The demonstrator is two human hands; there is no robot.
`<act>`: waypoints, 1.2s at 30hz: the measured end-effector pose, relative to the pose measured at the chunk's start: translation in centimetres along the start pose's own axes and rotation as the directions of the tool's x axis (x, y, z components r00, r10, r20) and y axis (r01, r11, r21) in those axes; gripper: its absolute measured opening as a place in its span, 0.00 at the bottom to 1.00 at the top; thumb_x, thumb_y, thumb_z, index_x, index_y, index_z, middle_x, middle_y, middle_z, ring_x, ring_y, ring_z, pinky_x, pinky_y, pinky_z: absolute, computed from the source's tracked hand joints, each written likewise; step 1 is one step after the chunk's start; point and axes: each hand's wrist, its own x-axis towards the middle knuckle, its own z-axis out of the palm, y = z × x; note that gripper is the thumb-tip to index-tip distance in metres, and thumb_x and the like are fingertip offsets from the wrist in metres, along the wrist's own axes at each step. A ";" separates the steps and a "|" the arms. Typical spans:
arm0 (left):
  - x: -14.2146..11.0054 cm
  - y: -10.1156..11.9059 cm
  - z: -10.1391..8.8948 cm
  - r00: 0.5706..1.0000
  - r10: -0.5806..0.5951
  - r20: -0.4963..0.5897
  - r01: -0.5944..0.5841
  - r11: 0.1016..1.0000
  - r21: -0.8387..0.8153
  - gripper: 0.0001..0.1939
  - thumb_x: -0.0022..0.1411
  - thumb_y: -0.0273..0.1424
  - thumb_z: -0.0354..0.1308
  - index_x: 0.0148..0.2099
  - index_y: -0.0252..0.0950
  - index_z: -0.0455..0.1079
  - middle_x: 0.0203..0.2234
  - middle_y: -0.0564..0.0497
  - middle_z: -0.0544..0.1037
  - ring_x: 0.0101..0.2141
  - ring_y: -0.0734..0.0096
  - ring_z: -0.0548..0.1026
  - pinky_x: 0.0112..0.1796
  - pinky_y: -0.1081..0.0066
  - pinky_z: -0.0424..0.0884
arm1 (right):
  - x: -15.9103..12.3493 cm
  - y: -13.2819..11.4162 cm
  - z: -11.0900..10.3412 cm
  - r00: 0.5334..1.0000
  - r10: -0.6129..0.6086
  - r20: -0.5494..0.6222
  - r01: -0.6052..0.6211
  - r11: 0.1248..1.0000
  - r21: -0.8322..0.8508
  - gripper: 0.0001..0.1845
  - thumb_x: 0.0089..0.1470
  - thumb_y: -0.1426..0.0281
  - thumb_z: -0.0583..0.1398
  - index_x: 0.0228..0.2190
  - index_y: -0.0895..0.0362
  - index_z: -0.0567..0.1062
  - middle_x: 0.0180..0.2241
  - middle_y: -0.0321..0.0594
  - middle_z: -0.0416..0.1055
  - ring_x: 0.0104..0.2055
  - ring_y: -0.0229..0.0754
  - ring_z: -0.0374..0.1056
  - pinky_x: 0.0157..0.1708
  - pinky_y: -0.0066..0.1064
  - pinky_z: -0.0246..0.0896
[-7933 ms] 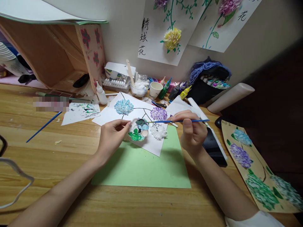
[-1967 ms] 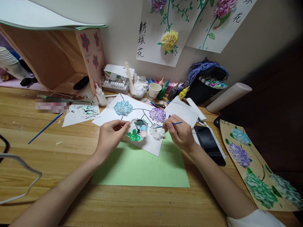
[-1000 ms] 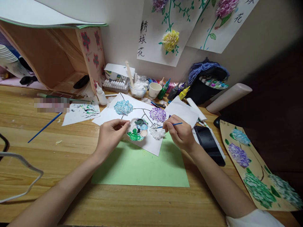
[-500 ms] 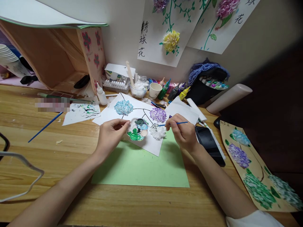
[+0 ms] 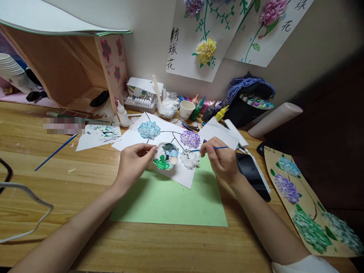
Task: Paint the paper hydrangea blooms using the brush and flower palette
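“绣球花” — left poster (image 5: 186, 57), “球花” — right poster (image 5: 269, 49)

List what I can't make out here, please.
Head view: whether the brush tip touches the white flower; too small.
Head view: paper behind the palette and left hand; covered.
Head view: part of the black device; hidden by the right hand.
Head view: top of the wall sheet; cut off by the upper edge.
Head view: the object under the pixelated patch; blurred.

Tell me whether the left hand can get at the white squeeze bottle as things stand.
Probably yes, if the left hand first sets down the paint palette it holds; only the flat white paper seems to lie between it and the white squeeze bottle.
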 end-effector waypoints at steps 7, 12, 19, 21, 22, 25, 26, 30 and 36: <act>0.1 -0.3 0.0 1.000 0.008 0.009 -0.008 1.000 -0.005 0.15 0.52 0.42 0.63 0.35 0.34 0.79 0.30 0.48 0.82 0.30 0.67 0.77 0.31 0.73 0.70 | -0.2 -1.9 -0.3 0.963 0.072 -0.259 -0.001 0.965 0.262 0.14 0.62 0.70 0.48 0.31 0.53 0.73 0.26 0.37 0.72 0.30 0.40 0.67 0.31 0.35 0.62; -0.1 -0.2 0.1 0.999 0.021 0.031 -0.021 1.000 0.005 0.16 0.52 0.42 0.63 0.35 0.34 0.79 0.30 0.47 0.82 0.30 0.66 0.77 0.30 0.72 0.70 | -0.4 -2.1 0.5 0.999 -0.019 -0.035 0.026 0.974 0.223 0.13 0.61 0.73 0.49 0.35 0.54 0.72 0.30 0.40 0.73 0.35 0.41 0.67 0.36 0.36 0.64; -0.1 -0.3 0.1 0.999 0.029 0.037 -0.029 0.999 0.015 0.16 0.52 0.42 0.62 0.35 0.34 0.79 0.30 0.46 0.82 0.29 0.66 0.77 0.30 0.71 0.70 | -0.3 -2.1 0.5 0.999 0.012 -0.033 -0.005 0.981 0.196 0.13 0.61 0.73 0.48 0.34 0.54 0.72 0.30 0.40 0.73 0.35 0.42 0.67 0.36 0.37 0.64; -0.1 -0.4 0.1 0.999 0.029 0.040 -0.030 0.999 0.014 0.16 0.53 0.42 0.62 0.36 0.34 0.79 0.31 0.46 0.82 0.30 0.66 0.77 0.30 0.72 0.70 | -0.3 -2.0 0.4 0.999 0.025 -0.045 -0.016 0.981 0.193 0.14 0.61 0.72 0.48 0.34 0.53 0.72 0.30 0.40 0.73 0.34 0.43 0.67 0.36 0.38 0.64; 0.0 -0.4 0.1 0.999 0.030 0.039 -0.031 0.999 0.015 0.16 0.53 0.42 0.62 0.36 0.34 0.79 0.31 0.46 0.82 0.30 0.66 0.77 0.30 0.72 0.70 | -0.3 -2.0 0.3 0.996 0.041 -0.080 -0.025 0.981 0.194 0.14 0.61 0.71 0.48 0.33 0.53 0.72 0.29 0.40 0.73 0.34 0.43 0.67 0.35 0.38 0.63; 0.0 -0.5 0.0 0.999 0.035 0.024 -0.035 0.999 0.021 0.16 0.53 0.42 0.62 0.36 0.34 0.79 0.31 0.47 0.82 0.29 0.66 0.78 0.30 0.72 0.70 | -0.4 -1.8 0.2 0.970 0.124 -0.209 -0.088 0.981 0.174 0.15 0.62 0.70 0.47 0.29 0.53 0.71 0.25 0.39 0.71 0.31 0.42 0.66 0.33 0.37 0.62; 0.0 -0.5 0.0 0.999 0.038 0.020 -0.038 0.999 0.024 0.16 0.53 0.42 0.62 0.35 0.34 0.79 0.31 0.47 0.82 0.29 0.67 0.78 0.30 0.72 0.70 | -0.4 -1.8 0.2 0.967 0.142 -0.212 -0.112 0.983 0.148 0.16 0.62 0.70 0.47 0.28 0.53 0.71 0.24 0.38 0.70 0.30 0.42 0.65 0.32 0.37 0.62; 0.1 -0.4 0.0 0.999 0.041 0.010 -0.041 0.999 0.032 0.15 0.53 0.41 0.62 0.35 0.35 0.79 0.30 0.48 0.82 0.30 0.67 0.78 0.30 0.73 0.70 | -0.3 -1.6 0.6 0.991 0.097 -0.093 -0.097 0.995 0.011 0.15 0.61 0.72 0.47 0.26 0.54 0.69 0.24 0.38 0.68 0.29 0.41 0.64 0.32 0.35 0.60; 0.1 -0.4 -0.1 0.999 0.032 0.006 -0.033 0.999 0.029 0.15 0.53 0.42 0.62 0.35 0.35 0.79 0.30 0.48 0.82 0.30 0.67 0.78 0.30 0.73 0.70 | -0.3 -1.0 1.7 0.999 0.016 -0.029 -0.018 0.998 -0.057 0.12 0.60 0.76 0.49 0.28 0.54 0.67 0.25 0.38 0.68 0.30 0.41 0.65 0.31 0.34 0.60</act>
